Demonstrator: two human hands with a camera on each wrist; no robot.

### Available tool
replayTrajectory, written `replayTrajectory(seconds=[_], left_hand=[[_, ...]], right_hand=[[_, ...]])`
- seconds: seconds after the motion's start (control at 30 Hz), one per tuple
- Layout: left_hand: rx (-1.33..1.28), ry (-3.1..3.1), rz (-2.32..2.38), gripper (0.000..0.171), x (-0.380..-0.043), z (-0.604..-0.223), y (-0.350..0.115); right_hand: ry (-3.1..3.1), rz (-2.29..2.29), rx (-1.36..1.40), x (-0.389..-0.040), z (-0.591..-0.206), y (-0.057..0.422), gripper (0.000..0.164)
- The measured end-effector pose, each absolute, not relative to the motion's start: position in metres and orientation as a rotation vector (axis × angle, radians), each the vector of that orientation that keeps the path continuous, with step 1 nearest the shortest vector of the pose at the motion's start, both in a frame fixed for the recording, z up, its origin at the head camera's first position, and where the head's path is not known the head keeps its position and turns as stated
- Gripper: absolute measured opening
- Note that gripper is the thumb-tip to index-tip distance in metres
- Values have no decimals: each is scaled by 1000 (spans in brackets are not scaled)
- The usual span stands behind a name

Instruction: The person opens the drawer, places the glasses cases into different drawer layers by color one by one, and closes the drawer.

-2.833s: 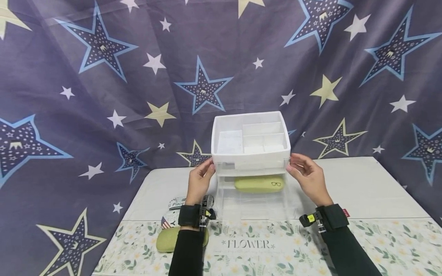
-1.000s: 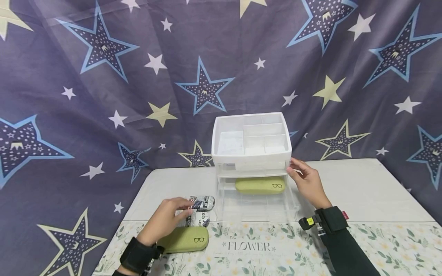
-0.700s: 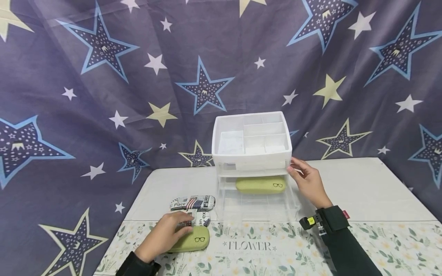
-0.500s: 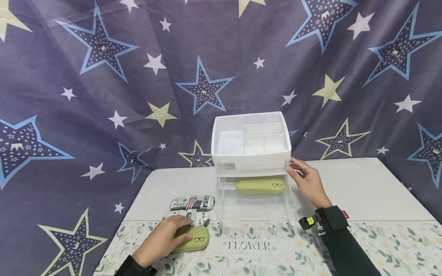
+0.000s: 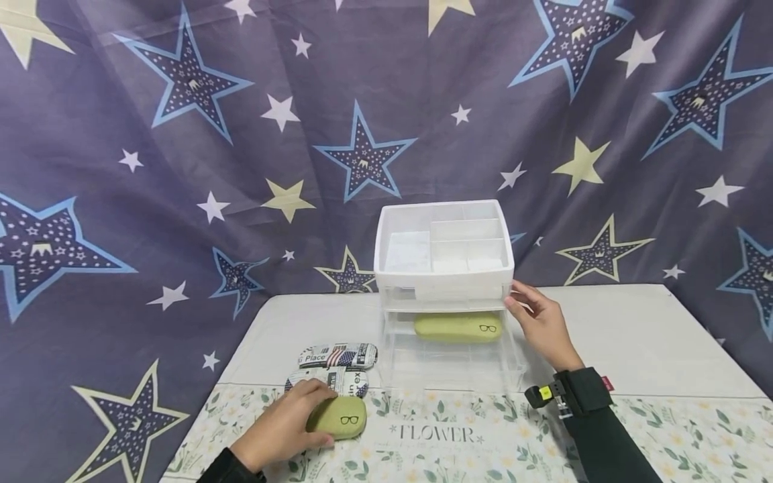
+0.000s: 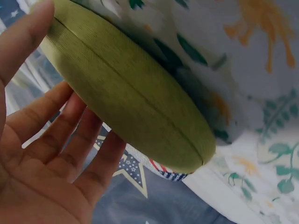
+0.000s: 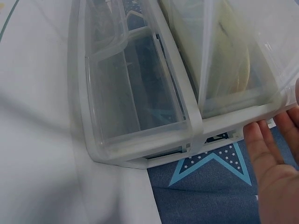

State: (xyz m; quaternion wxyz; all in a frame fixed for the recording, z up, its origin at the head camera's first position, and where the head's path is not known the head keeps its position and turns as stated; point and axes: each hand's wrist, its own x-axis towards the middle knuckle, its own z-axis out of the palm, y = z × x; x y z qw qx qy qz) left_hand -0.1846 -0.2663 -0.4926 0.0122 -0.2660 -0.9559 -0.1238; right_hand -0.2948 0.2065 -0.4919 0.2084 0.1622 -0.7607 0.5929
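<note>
On the floral cloth lies a green glasses case [image 5: 341, 417] with a small glasses print. My left hand [image 5: 284, 426] grips its left part, thumb on the near side and fingers along the far side; the left wrist view shows its seam [image 6: 126, 84]. My right hand [image 5: 546, 332] holds the right side of a white and clear drawer organizer [image 5: 443, 283], thumb by the front corner. In the right wrist view its fingers [image 7: 261, 147] meet the white frame. A second green glasses case [image 5: 455, 327] sits in a clear drawer below the organizer's top.
Two newsprint-patterned cases [image 5: 347, 355] lie just behind the left hand, one behind the other. The organizer's top tray [image 5: 407, 251] has several compartments. A pulled-out clear drawer [image 5: 449, 365] projects toward me. A star-patterned curtain [image 5: 253, 134] hangs behind the table.
My left hand has left the organizer's left side, passed over the patterned cases and come down onto the near green glasses case. The right hand has stayed at the organizer.
</note>
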Motion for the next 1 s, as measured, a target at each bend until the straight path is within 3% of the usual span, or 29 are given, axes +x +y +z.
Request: replayTrajectory(seconds=[1.0], left_hand=[[-1009,-3021,-424,66,-204,-491,-269]], right_hand=[[-2142,1638,444,-297,-490,209,47]])
